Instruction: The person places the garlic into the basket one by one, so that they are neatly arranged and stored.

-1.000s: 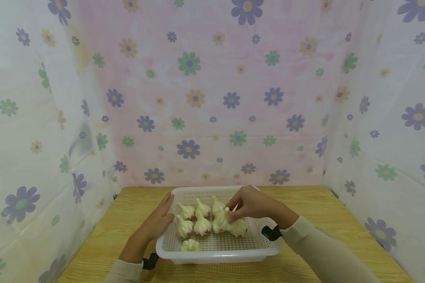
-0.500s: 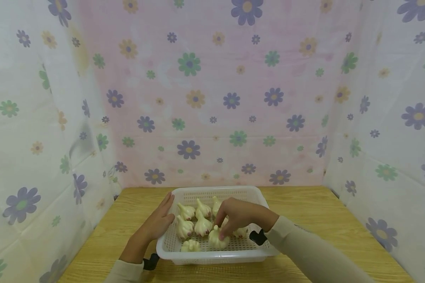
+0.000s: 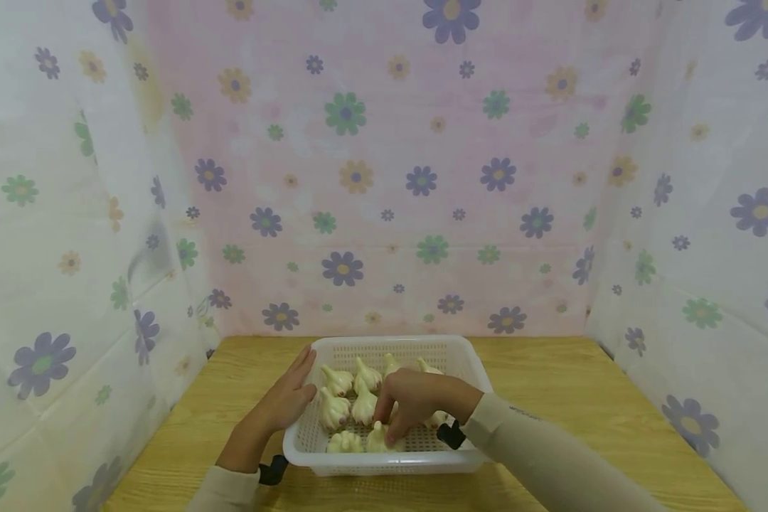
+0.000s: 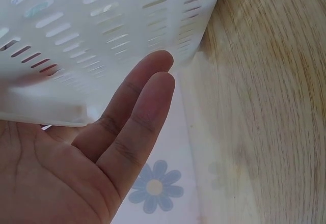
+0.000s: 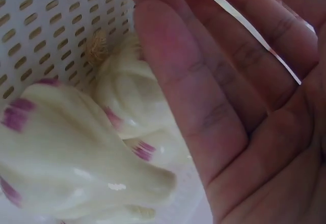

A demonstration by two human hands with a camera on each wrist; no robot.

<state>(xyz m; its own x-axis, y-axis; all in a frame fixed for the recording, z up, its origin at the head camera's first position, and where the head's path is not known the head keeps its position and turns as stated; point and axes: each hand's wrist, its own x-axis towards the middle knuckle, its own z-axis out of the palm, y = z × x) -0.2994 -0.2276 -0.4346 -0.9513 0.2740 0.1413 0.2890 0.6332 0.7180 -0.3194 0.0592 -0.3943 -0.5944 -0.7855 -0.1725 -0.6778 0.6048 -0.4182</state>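
My right hand [image 3: 416, 400] reaches down into the white perforated basket [image 3: 390, 460] and pinches a garlic bulb [image 3: 377, 439] at its front. Right beside that bulb, to the left, sits another garlic bulb [image 3: 345, 442]. Behind them several pale bulbs stand in rows, among them a garlic bulb [image 3: 334, 411] and a second-row garlic bulb [image 3: 363, 407]; my right hand partly covers those on the right. Purple-streaked bulbs [image 5: 71, 147] appear near my fingers in the right wrist view. My left hand [image 3: 286, 397] rests along the basket's left rim, its fingers extended outside the wall.
The basket stands on a wood-grain table [image 3: 537, 384], with table surface to its left and right. A flower-patterned cloth [image 3: 390, 178] encloses the back and both sides. Each wrist carries a small black mount [image 3: 273, 470].
My right hand has carried the garlic bulb from the right-middle group toward the front and left, lowering it beside the front-left bulb. My left hand has stayed on the rim.
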